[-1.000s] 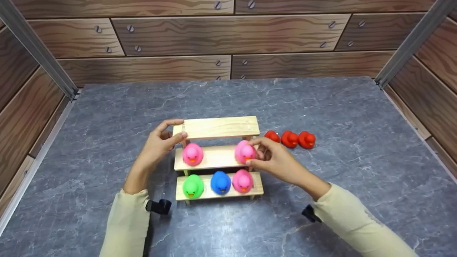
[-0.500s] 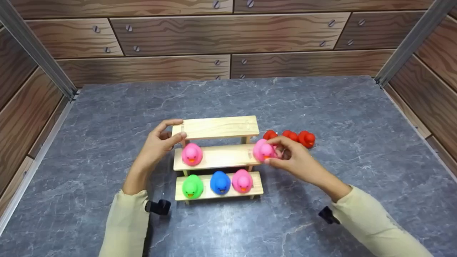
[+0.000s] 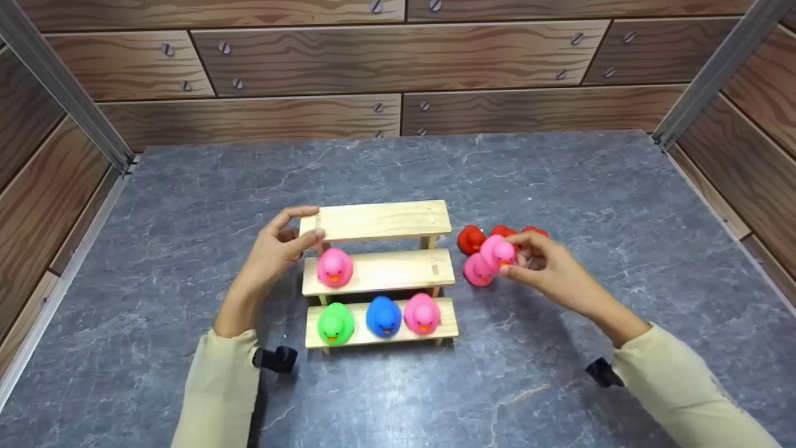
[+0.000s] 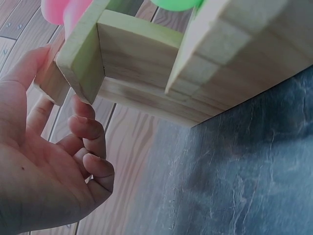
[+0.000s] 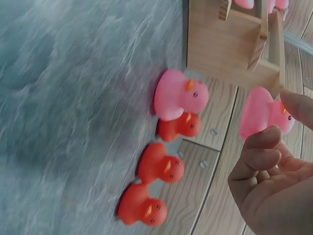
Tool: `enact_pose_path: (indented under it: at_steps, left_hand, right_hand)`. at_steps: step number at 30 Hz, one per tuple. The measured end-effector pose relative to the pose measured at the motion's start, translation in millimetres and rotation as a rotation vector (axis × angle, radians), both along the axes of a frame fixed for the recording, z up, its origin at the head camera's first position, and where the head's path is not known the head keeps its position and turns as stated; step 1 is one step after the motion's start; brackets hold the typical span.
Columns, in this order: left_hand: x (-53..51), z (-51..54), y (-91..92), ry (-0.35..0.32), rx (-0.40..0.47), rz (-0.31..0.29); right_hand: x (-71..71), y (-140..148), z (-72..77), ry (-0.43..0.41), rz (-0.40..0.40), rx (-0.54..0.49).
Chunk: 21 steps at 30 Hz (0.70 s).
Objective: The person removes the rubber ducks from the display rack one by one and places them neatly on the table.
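In the head view, the right hand (image 3: pixel 550 270), right of centre, pinches the held duck (image 3: pixel 499 251), a pink one; a second ago it had this duck over the right end of the middle shelf (image 3: pixel 392 270), and it has since carried it off to the right, past the rack's edge. That end of the shelf is now bare, and only the upper pink duck (image 3: pixel 334 267) sits on it, at its left end. The move suggests a duck being taken off the rack rather than added, though where it is meant to rest cannot be told. The move has also uncovered the loose pink duck (image 3: pixel 477 271) on the table (image 3: pixel 547 373), just in front of the red ducks (image 3: pixel 471 239). On the bottom shelf (image 3: pixel 359 330), lower centre, the green duck (image 3: pixel 336 323), blue duck (image 3: pixel 384 317) and lower pink duck (image 3: pixel 422 313) stand unchanged. The left hand (image 3: pixel 272 252), well apart from the right, has stayed on the left end of the top shelf (image 3: pixel 376 221), seemingly steadying the rack. In the left wrist view, its thumb and fingers grip that shelf's end at upper left. In the right wrist view, at right, thumb and fingers clasp the held duck clear of the table; the loose pink duck and three red ducks line up around the centre.
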<state>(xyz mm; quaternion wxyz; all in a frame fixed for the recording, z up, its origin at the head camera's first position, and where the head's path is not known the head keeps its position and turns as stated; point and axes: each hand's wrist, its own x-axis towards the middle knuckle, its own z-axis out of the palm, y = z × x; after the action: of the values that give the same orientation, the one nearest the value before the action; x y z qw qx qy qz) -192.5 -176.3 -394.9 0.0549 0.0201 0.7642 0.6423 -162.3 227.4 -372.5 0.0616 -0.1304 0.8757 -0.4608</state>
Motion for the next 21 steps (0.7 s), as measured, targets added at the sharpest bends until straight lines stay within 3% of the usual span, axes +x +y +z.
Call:
enact_pose_path:
  at_steps: [8,21]
  left_hand:
    - [0.1,0.4,-0.6,-0.008,-0.013,0.001]
    - [0.5,0.9,-0.2,-0.021,-0.004,-0.003]
  right_hand:
    - [-1.6,16.9,-3.6,-0.01,-0.007,0.017]
    - [-6.4,31.0,-29.4,-0.046,-0.04,0.047]
